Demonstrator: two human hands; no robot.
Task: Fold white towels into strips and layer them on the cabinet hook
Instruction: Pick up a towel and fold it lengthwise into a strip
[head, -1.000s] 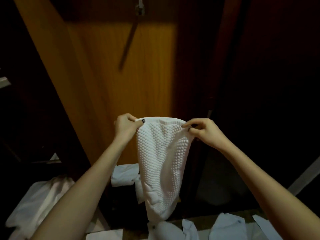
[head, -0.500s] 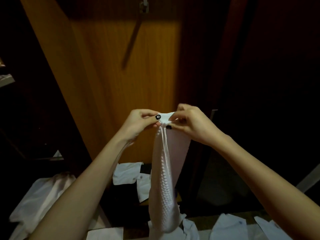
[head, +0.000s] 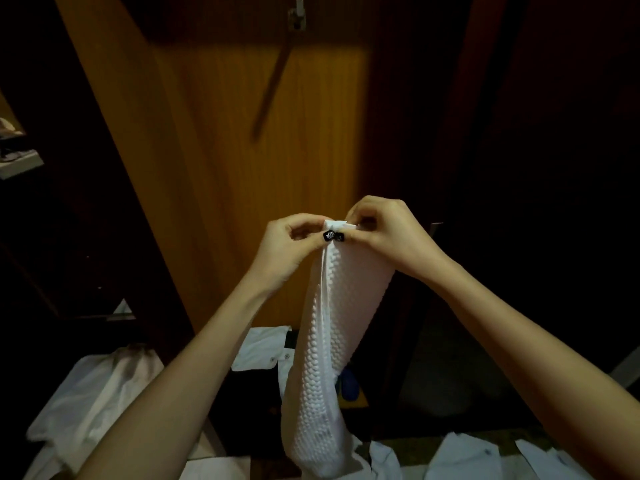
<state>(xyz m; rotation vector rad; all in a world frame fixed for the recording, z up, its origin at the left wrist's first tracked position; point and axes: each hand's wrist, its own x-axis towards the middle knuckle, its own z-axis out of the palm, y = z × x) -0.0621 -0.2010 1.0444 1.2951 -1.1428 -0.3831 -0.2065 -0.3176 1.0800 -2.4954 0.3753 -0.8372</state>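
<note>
Head view: both forearms are held raised in front of the body and meet at mid-frame, before an orange-brown wooden cabinet door (head: 242,168). The left hand (head: 287,247) is bent inward at the wrist. Its fingers are curled and its thumb, with a black-painted nail, is pressed against the top edge of a white towel (head: 332,341). The right hand (head: 391,233) is set close against it from the other side, with the fingers curled over and a black-nailed thumb pressed to the same edge. Whether the two thumbs touch cannot be told. The top of the towel is thus pinched by both hands together, and a small tuft of white cloth is seen above the thumbs.

The towel is of a raised bobble weave. It is gathered lengthwise into a narrow strip and hangs directly below the hands, slanting slightly to the lower left. Its lower end is seen at the bottom edge of the frame, in front of white shirts (head: 460,459) lying below; contact with them cannot be determined.

A metal hook (head: 298,17) is fixed at the top of the door, well above the hands and apart from the towel, and a slanted shadow is cast beneath it. More white cloth is noted at lower left. A blue object (head: 348,384) is partly hidden just beside the hanging strip. A shelf (head: 20,161) is dimly seen at far left
</note>
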